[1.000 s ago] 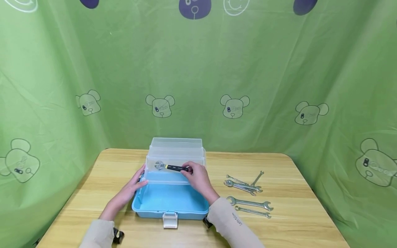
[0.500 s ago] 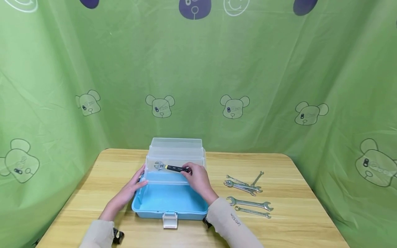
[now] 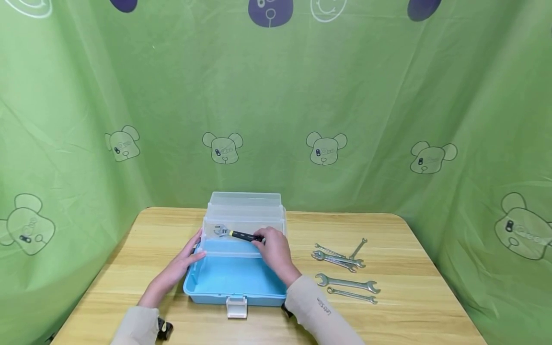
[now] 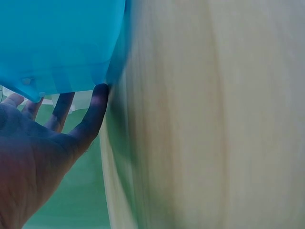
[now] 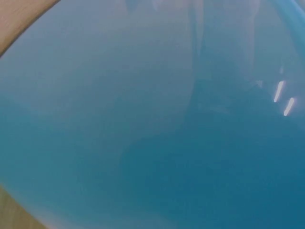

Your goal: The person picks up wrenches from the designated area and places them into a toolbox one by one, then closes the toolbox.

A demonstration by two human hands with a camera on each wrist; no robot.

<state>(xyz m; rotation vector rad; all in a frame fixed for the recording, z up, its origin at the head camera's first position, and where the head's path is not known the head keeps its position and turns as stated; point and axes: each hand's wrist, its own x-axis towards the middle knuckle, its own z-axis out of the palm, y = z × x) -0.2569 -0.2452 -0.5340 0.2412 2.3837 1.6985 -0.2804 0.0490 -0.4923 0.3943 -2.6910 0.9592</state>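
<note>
The wrench (image 3: 245, 235) is over the front tray (image 3: 241, 254) of the box (image 3: 207, 299), its head toward the box's left side and its handle toward the right; whether it rests on the tray floor or hangs just above is hard to tell. The right hand (image 3: 276, 249) pinches the handle's end from above; the right wrist view does not show those fingers. The left hand (image 3: 178, 266), fingers extended rather than curled, lies along the box's left wall, thumb at the tray's corner. In front of the box hangs the latch (image 3: 236, 309); to its right, on the table (image 3: 414, 287), lie the loose spanners (image 3: 340, 259).

The step in hand looks like seating the wrench in the tray. To do it well, the left hand should brace the wall lightly, since the raised trays probably shift under uneven weight. The wrench is best lowered level, lined up with the box's long side, its handle end inside the tray's wall, and the pinch eased only once the tray bears the weight.
</note>
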